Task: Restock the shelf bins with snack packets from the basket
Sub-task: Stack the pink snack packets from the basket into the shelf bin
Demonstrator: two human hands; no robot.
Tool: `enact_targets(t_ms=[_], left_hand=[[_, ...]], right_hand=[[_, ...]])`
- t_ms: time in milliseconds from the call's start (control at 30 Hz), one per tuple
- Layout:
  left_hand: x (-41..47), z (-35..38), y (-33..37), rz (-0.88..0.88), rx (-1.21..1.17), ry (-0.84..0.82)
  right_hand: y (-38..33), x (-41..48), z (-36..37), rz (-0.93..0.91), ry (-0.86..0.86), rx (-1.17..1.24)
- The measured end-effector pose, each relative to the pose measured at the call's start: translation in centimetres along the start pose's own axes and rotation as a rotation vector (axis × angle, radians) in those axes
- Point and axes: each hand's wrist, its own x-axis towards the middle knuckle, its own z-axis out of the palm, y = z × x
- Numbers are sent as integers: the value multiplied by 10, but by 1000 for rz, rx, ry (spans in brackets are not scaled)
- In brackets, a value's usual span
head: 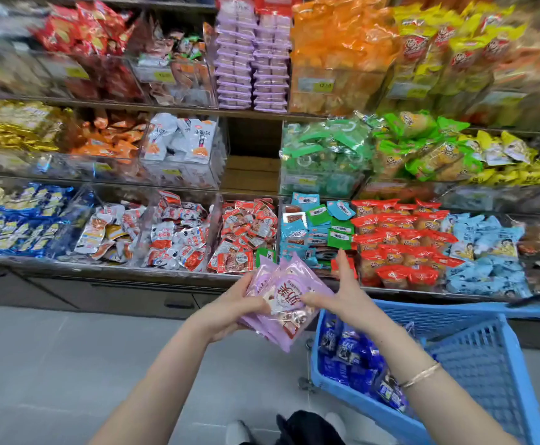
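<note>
1. Grey floor tiles [53,364] fill the near ground, with two pale shoes just showing at the bottom edge.
2. Blue plastic basket [474,358] stands near right, its mesh walls holding dark blue snack packets [355,358] heaped along its left side.
3. Lilac packets [286,298], a fanned stack of several, are held in the air in front of the lowest shelf, just left of the basket. Their long axis runs diagonally, from the near-right corner up to the far-left corner, and the printed red characters face up and read upside down from this view.
4. The left hand [230,308] is closed around the stack's left edge, thumb on top and fingers beneath.
5. The right hand [342,297] pinches the stack's right side with its thumb on the top packet; its other fingers are stretched out straight, pointing away toward the shelf. A thin gold bangle [419,375] sits on that forearm.
6. Beyond the hands, the lowest shelf's clear bins [215,220] hold red-and-white, teal, green and red packets.
7. On the far top shelf, matching lilac packs [251,62] stand in two tall stacks; directly below them the middle shelf has a gap [252,152].
</note>
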Motion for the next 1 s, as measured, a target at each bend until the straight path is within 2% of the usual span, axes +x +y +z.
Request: enact_targets(t_ms=[67,200,300,367,467,567,700,833,900,1000], left_hand=[[-8,-25,14,-68,90,-91],[-11,-54,47,-162,288,-334],[-2,-73,74,-194,405,-399],[10,-89,92,-236,436,-391],[32,-114,123,-272,540,-280],[58,-137,154,-216,388,-204],[89,-166,192,-139,103,-234],[126,-189,208,31,-184,-29],[139,-187,214,128,-223,15],[155,-181,224,249,-231,85]], right_hand=[[-29,13,-4,-87,-32,-189],[-87,43,13,-186,-534,-489],[-110,71,30,-169,-696,-578],[-119,91,33,-164,-692,-527],[-126,123,30,-163,-620,-408],[-131,156,24,-138,-536,-180],[-134,200,16,-28,-432,187],[-142,244,16,99,-265,634],[-153,262,17,123,-203,819],[-180,281,20,23,-211,901]])
